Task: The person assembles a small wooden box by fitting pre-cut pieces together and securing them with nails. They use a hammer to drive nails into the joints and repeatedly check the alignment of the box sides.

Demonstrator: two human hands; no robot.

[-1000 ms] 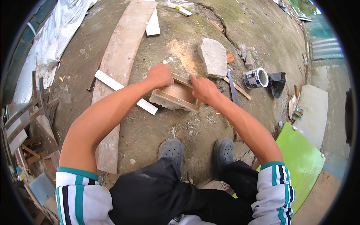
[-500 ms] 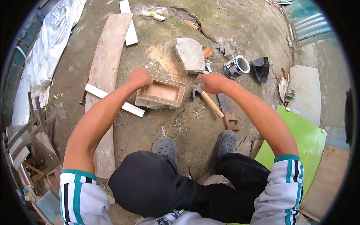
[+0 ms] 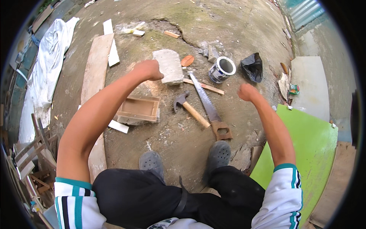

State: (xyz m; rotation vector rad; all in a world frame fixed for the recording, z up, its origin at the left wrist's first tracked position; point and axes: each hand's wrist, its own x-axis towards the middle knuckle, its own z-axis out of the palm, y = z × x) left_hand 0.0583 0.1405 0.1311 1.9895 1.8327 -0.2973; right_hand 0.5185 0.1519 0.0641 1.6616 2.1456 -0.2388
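Note:
My left hand (image 3: pixel 148 70) is closed in the air beside the left edge of a rough concrete block (image 3: pixel 169 68). Whatever its fingers may hold is hidden. My right hand (image 3: pixel 247 92), also closed, hangs over the ground below the black plastic bag (image 3: pixel 252 68); its fingers' contents cannot be made out. A small open wooden box (image 3: pixel 141 108) rests on a flat stone (image 3: pixel 133 121) below my left forearm. Between my hands lie a claw hammer (image 3: pixel 194 113), a handsaw (image 3: pixel 206 100) and a thin wooden strip (image 3: pixel 210 88) crossing the saw blade.
A paint can (image 3: pixel 221 71) stands left of the bag. Long planks (image 3: pixel 95 68) lie at left, near a white sheet (image 3: pixel 47 76) and scrap wood (image 3: pixel 36 156). A green board (image 3: pixel 299 152) is at right. My shoes (image 3: pixel 151 162) are below the tools.
My left hand has left the box and moved up to the block. My right hand has moved right, away from the hammer and saw. The view has shifted, so things sit further left.

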